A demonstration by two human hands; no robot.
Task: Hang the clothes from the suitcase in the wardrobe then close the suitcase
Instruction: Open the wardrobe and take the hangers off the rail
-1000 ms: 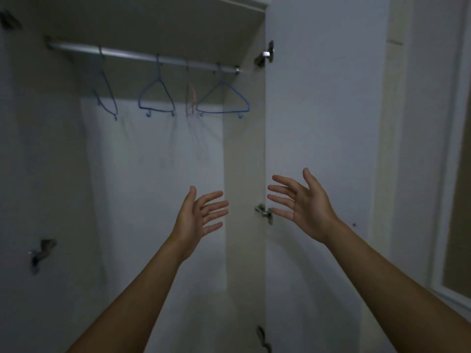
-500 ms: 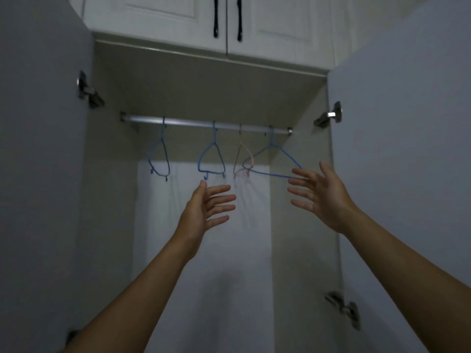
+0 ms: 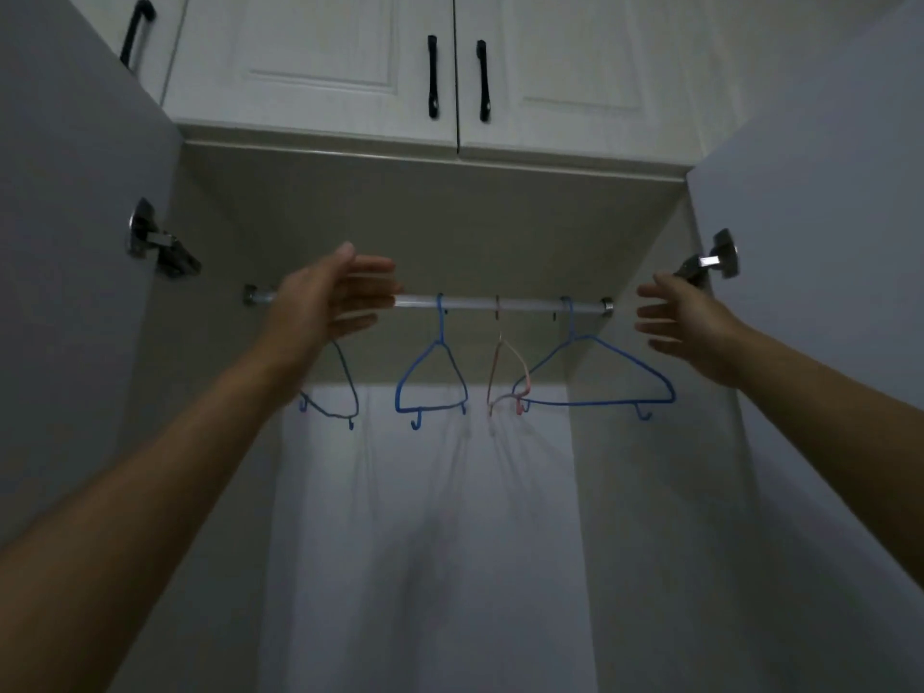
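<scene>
Both my arms stretch up toward the open wardrobe (image 3: 425,542). My left hand (image 3: 320,302), at 9 o'clock, is before the rail (image 3: 500,303); my right hand (image 3: 700,337) is at 3 o'clock. All fingers (image 3: 372,298) are released, grasping nothing. Four hangers (image 3: 600,403) hang on the rail.

At twelve o'clock, across the top of the view, sits a row of white upper cupboard doors (image 3: 310,67), all closed, with raised panels. Two doors meet at a narrow vertical seam. A black bar handle (image 3: 433,76) stands upright on one side of it and a second handle (image 3: 483,80) just beside it on the other. At eleven o'clock a third handle (image 3: 136,35) shows on a further door. A pale moulding strip (image 3: 550,162) runs beneath the row.
</scene>
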